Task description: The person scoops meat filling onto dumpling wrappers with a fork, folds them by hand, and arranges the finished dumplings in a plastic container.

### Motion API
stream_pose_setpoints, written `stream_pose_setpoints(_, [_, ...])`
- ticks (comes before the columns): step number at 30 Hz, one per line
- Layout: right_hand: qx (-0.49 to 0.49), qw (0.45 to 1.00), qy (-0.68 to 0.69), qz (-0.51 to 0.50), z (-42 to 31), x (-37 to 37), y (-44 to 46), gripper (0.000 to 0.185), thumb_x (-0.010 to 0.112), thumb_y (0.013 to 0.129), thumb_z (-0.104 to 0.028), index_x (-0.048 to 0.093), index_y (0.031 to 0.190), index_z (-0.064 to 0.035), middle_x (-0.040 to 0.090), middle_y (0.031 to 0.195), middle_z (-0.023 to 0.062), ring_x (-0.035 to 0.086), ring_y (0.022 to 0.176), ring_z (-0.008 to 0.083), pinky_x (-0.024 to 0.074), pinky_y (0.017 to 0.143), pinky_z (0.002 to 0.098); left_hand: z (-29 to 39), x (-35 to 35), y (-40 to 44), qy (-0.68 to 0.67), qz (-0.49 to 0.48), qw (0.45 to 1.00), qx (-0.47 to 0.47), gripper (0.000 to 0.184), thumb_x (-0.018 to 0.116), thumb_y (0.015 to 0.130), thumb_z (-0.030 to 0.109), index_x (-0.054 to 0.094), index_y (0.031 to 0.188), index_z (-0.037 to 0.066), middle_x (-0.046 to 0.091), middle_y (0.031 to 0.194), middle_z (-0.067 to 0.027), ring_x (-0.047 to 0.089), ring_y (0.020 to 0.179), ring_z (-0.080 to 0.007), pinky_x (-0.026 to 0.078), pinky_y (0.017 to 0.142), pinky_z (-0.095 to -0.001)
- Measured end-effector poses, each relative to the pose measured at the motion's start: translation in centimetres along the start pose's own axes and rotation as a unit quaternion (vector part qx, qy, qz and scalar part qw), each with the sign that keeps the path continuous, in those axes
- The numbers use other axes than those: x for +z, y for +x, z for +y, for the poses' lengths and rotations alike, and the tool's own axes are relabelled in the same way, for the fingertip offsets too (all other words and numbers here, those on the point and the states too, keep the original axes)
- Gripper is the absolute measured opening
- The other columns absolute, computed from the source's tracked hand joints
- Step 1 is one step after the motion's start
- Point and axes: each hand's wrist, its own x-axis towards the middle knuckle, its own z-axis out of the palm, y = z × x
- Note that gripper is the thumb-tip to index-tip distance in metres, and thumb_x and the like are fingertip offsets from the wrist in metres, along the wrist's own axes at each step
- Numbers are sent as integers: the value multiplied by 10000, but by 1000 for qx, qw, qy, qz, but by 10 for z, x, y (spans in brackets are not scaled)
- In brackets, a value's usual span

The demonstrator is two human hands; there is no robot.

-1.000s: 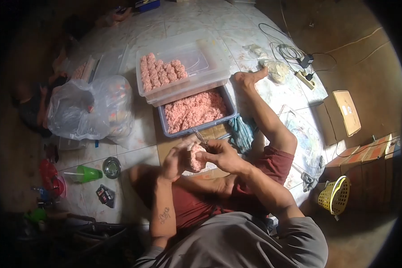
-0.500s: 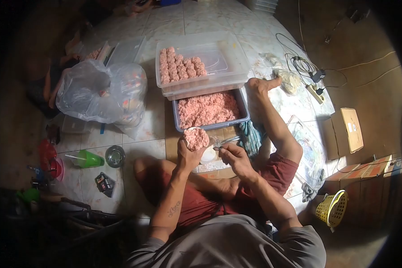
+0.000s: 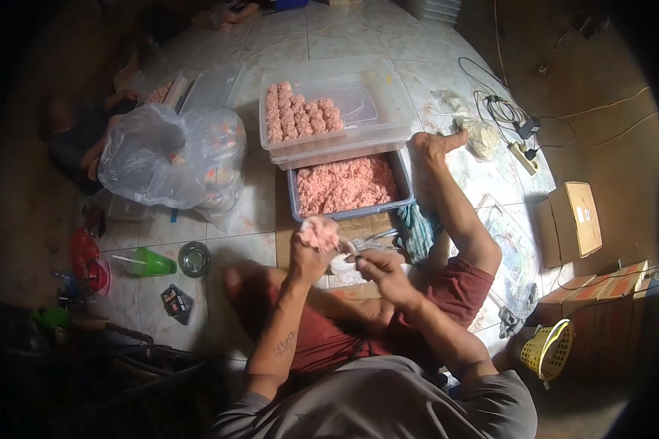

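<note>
Pale marbled tile floor [image 3: 344, 36] beside a dull brown wall [image 3: 593, 73]
Brighter light falls on the right-hand tiles, while the edges sink into shadow; a brown cardboard box [image 3: 575, 285] with orange markings stands near the wall, behind a yellow perforated plastic basket [image 3: 547, 351].

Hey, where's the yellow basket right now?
In the head view, the yellow basket is at the lower right, on the person's right side, just in front of the cardboard boxes and beyond the grey cloth.
</note>
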Motion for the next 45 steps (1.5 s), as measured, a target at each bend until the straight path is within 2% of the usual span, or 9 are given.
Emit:
stream_pose_setpoints(2, [-119,989,-84,27,1,21,8,138,565,1012,-41,660,1092,19,583,900,90,578,847,212,481,765,358,-14,0,-4,203,-107,960,157,252,818,803,69,644,981,26,674,873,-58,670,789,-191,554,715,-341])
stream_pose_setpoints(6, [-142,913,-361,127,-42,6,8,190,593,917,12,672,1088,-17,612,976,240,610,923,425,497,792,437,-59,-10,-15,120,117,986,6,356,884,766,205,661,969,15,687,845,-106,666,757,-260,535,690,-372])
stream_pose_setpoints(10, [-21,970,-209,123,-13,-25,1,231,564,1041,-158,665,1135,26,576,831,72,559,784,183,466,732,333,3,-32,5,111,-90,990,-16,378,917,743,125,585,903,39,572,821,-17,533,748,-143,473,699,-288])
stream_pose_setpoints(16, [76,996,47,-29,-18,-5,-16,259,496,1086,-168,670,1189,-8,450,809,-73,371,732,57,351,669,215,-5,-27,-4,125,-28,991,-45,380,899,750,142,603,954,20,632,857,-34,601,781,-130,514,711,-294])
stream_pose_setpoints(21, [43,997,55,-45,-11,6,-11,238,508,1083,-162,668,1182,-16,446,815,-55,393,758,73,386,695,246,3,-20,-1,-50,-29,995,-81,333,805,736,-1,602,998,30,665,913,-52,635,829,-143,521,729,-294])
stream_pose_setpoints(27, [-148,933,-323,58,-30,11,9,108,553,958,-13,623,1035,17,584,939,229,560,874,419,463,782,426,10,-1,-8,160,-25,987,-21,485,868,697,-4,575,1080,46,659,900,-57,628,801,-135,535,745,-294])
stream_pose_setpoints(36, [23,998,39,-35,-5,1,-12,212,556,1052,-121,669,1185,0,596,969,-20,485,839,91,453,786,285,25,-12,-4,-53,-48,995,-71,518,952,691,127,627,1079,18,665,939,-28,615,808,-93,545,746,-265])
stream_pose_setpoints(41, [-146,950,-265,81,-11,25,11,236,557,974,-8,638,1194,9,558,908,215,566,861,386,460,788,423,2,12,-5,249,53,967,-13,385,915,713,76,630,967,26,696,874,-39,668,796,-139,558,758,-293])
stream_pose_setpoints(45, [8,993,-88,80,-22,-6,-6,237,517,1060,-118,685,1173,5,622,958,9,527,927,87,463,825,263,26,-21,1,70,-25,994,-74,513,909,716,45,618,1136,-7,723,983,-75,691,922,-144,566,836,-300])
